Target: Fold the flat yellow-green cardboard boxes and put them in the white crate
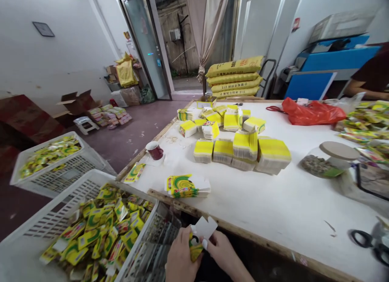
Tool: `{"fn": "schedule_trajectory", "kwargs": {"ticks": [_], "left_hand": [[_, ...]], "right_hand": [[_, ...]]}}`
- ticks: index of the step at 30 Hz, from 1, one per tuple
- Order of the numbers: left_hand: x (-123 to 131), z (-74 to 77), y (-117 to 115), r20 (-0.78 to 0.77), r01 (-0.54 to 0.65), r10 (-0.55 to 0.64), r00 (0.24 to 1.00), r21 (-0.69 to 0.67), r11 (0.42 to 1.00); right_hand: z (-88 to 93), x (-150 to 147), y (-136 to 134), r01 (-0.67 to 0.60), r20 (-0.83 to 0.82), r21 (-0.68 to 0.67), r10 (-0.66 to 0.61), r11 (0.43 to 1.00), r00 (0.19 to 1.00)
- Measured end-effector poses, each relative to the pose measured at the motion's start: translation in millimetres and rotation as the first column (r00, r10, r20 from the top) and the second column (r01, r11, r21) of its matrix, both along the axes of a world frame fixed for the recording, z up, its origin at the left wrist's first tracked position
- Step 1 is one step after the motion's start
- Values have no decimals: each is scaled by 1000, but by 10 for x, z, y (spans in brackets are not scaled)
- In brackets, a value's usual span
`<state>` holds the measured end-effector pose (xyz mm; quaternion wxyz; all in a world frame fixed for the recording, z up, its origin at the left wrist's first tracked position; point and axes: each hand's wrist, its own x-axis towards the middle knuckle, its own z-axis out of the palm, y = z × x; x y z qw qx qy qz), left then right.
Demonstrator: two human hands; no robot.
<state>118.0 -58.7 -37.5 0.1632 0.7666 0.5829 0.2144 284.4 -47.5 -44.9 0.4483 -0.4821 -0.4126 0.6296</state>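
Observation:
Both hands meet at the table's near edge around a small yellow carton (195,249) whose white flaps stick up. My left hand (180,253) wraps round its left side. With fingers pinched at the flaps, my right hand (220,247) holds the other side. Just beyond them, a small stack of flat yellow cartons (184,186) lies near the table edge. To the left, a white plastic crate (91,178) holds many yellow cartons (101,229). What is inside the carton in my hands cannot be seen.
Blocks of stacked yellow-topped cartons (243,148) stand on the white table (258,205). A maroon mug (154,150) is at its left edge. At right are a lidded jar (328,160), scissors (369,243) and a red plastic bag (313,112). Another person's arm (361,89) shows far right.

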Motion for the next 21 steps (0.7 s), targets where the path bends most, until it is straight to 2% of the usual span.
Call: {"fn": "schedule_trajectory", "kwargs": {"ticks": [3, 7, 9, 13, 16, 18, 21], "left_hand": [[10, 82, -36, -25, -12, 11, 1000, -39, 999], [54, 176, -44, 10, -60, 61, 998, -69, 996], [81, 226, -32, 43, -63, 67, 997, -86, 994], [131, 337, 2, 106, -55, 69, 992, -129, 990], [130, 387, 8, 161, -87, 113, 980, -159, 983], [109, 401, 1, 197, -111, 145, 970, -175, 978], [81, 440, -10, 251, -124, 177, 952, -212, 969]], "right_hand": [[-32, -4, -9, -26, -39, -81, 23, 996, 999], [69, -28, -50, -48, -221, -225, -3, 973, 975], [131, -31, -90, -61, -340, -317, -54, 946, 939], [162, -20, -184, -104, -557, -432, -175, 896, 812], [136, -15, -238, -171, -620, -408, -135, 897, 773], [128, -6, -249, -186, -577, -333, -43, 924, 816], [151, 32, -218, -117, -395, -173, 40, 978, 918]]}}
